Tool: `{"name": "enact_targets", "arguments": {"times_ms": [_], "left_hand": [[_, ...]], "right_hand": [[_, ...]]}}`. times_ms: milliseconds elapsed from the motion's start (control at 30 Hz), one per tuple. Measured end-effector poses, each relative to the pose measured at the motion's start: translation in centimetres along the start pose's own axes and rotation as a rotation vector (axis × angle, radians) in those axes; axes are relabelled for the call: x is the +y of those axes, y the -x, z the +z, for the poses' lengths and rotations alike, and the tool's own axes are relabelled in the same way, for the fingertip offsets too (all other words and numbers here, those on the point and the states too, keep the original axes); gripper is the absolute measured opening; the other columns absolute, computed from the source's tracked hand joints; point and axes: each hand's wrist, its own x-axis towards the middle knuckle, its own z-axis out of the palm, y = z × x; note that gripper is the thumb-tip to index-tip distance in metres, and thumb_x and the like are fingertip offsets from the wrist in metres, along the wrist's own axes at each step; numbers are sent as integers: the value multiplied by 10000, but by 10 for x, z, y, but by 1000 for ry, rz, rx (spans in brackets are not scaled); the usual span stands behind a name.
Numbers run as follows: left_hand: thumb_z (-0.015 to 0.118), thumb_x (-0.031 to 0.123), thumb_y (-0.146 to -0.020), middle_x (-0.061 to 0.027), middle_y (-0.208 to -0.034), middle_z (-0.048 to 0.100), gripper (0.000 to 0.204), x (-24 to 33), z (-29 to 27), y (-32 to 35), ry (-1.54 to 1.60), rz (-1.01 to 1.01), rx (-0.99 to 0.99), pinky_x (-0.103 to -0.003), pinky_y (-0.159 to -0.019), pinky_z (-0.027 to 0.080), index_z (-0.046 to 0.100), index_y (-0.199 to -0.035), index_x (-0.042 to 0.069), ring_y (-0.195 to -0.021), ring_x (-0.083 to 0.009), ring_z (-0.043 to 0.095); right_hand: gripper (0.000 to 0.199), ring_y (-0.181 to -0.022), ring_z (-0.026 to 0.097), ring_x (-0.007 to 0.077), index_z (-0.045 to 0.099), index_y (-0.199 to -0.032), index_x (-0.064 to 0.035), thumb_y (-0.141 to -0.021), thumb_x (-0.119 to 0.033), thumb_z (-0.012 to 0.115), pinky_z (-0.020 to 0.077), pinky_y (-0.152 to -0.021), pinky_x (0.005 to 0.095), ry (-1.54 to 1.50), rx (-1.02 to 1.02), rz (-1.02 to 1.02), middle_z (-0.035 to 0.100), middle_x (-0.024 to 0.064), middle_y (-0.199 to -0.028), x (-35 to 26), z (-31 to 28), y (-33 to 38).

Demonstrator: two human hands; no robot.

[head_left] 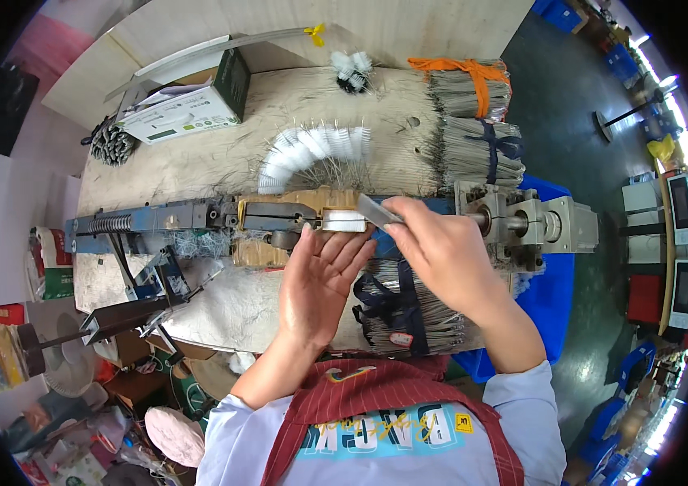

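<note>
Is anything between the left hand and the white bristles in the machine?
Nothing visible: the left hand lies at the near edge of the white bristles. The right hand holds a metal strip by their right end.

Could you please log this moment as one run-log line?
left hand: open, palm up, near white piece on machine | right hand: gripping flat grey piece | beyond: curved row of white brushes
</note>
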Motion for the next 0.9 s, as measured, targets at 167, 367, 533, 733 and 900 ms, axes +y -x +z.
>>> {"name": "enact_targets", "arguments": {"times_ms": [167,367,533,733,900], "left_hand": [[408,439,-1023,-238,-1441,402,615,3,5,1,-15,-12,38,-423,-1169,293,364,-1369,-68,-1366,-320,393],[420,427,-1023,-212,-1414,434,582,12,7,6,-25,-67,29,-410,-1156,303,388,-1352,-51,-1345,-301,417],[449,322,-1026,-204,-1395,451,490,7,2,4,-67,-60,-1,-423,-1141,331,400,-1330,-59,-1338,-291,428],[504,151,-1001,-154,-1396,454,382,-30,0,-4,-151,2,62,-418,-1119,356,411,-1327,-25,-1343,-259,426],[491,95,-1001,-194,-1494,353,510,-56,-14,-2,-313,-61,52,-417,-1139,325,284,-1438,-69,-1414,-254,326]], "right_hand": [[365,-612,675,215,574,-1087,33,-750,-98,620,519,-497,312,319,-123,-169,631,88,-719,-18,9,-5],[384,-585,674,192,604,-1089,73,-754,-113,624,523,-471,298,478,-228,-180,641,94,-715,-33,12,-11],[371,-595,679,199,593,-1077,64,-746,-99,632,526,-477,300,481,-213,-208,633,81,-701,-22,10,-14],[267,-672,683,268,496,-985,1,-759,-59,625,532,-530,341,266,-99,-110,617,119,-783,-12,-3,-3],[311,-1006,610,422,457,-1162,45,-865,2,538,506,-804,457,-170,-383,129,584,245,-1088,-6,-8,23]]}}
